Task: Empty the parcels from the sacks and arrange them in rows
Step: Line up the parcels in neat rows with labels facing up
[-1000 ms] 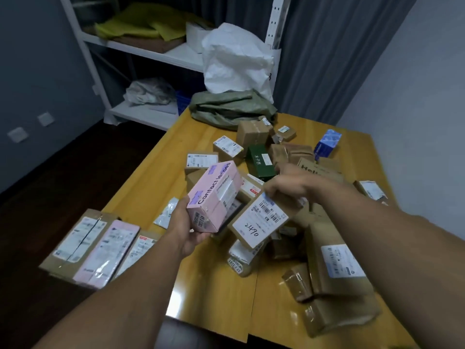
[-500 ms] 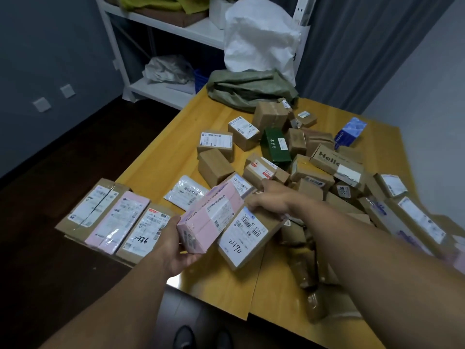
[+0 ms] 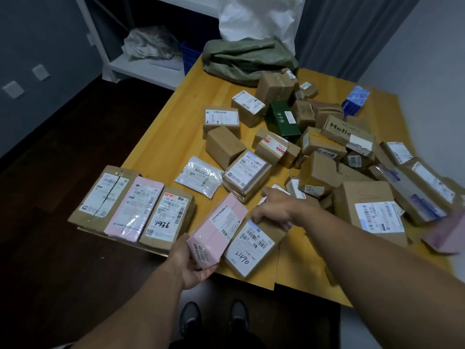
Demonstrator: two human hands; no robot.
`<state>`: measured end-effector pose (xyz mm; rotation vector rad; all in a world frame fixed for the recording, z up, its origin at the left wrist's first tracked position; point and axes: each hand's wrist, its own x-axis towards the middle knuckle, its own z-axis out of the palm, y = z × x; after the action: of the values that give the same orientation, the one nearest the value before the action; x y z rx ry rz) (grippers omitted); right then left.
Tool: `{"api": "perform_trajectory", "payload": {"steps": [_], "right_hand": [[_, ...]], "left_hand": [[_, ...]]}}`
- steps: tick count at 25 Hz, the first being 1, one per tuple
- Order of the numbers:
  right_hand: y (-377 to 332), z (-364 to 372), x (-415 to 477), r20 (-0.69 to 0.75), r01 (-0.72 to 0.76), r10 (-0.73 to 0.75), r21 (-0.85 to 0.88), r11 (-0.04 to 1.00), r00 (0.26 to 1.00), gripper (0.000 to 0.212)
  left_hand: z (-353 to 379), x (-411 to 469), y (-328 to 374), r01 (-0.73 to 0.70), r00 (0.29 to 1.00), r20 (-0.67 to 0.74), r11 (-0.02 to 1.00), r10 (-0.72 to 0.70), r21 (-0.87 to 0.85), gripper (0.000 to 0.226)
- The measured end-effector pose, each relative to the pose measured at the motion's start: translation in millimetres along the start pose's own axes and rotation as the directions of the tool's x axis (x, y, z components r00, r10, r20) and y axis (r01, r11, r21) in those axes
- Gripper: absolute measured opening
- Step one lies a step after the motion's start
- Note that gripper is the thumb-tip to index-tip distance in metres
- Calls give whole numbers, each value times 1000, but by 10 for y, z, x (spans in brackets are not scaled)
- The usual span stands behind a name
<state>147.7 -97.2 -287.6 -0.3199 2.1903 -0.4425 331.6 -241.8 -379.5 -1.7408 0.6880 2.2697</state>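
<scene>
Fingers of the left hand [image 3: 193, 267] curl under a pink box [image 3: 219, 229], those of the right hand [image 3: 275, 210] clamp a brown box [image 3: 254, 244] beside it. Both are at the table [image 3: 173, 127] near edge, right of a three-parcel row [image 3: 133, 207].

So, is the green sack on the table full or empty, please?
Apparently empty: the green sack lies collapsed and crumpled flat; its inside is hidden.

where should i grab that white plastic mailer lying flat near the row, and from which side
Pinch the plastic mailer by its left edge, coming in over the bare table. It lies flat and thin, with no walls to wrap, and its right edge sits against a labelled brown parcel.
</scene>
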Motion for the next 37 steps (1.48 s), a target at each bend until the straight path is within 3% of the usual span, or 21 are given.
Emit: {"api": "perform_trajectory", "payload": {"steps": [3,6,9,14,18,22,28,33,37], "right_hand": [[10,197,48,-11,-29,29,-14,999,1000,71],[43,306,76,-20,-44,43,-16,999,999,70],[36,385,104,5,-27,27,-41,999,1000,70],[-32,448,171,22,35,-34,-53,998,999,72],[-93,469,234,32,42,-40,-66,997,999,71],[-170,470,339,61,96,-92,-62,994,994,84],[-191,461,474,-46,229,-233,-70,971,971,61],[-168,528,573,-75,300,-305,-69,951,949,59],[-217,631,671,-119,321,-339,-142,936,933,45]], "left_hand": [[-126,105,-59,50,999,-8,999,-50,-6,53],[-204,151,-116,71,997,-21,997,-72,-31,57],[-296,134,-134,74,996,-58,997,-74,-5,42],[-391,196,-118,57,993,-110,996,-50,63,38],[-348,188,-124,32,997,-74,997,-26,72,29],[-286,221,-135,26,998,-54,997,-22,78,24],[-259,280,-120,-5,999,-41,990,11,138,18],[-246,306,-134,-7,1000,-12,976,10,217,24],[-283,330,-88,-24,999,-29,975,31,223,19]]}}
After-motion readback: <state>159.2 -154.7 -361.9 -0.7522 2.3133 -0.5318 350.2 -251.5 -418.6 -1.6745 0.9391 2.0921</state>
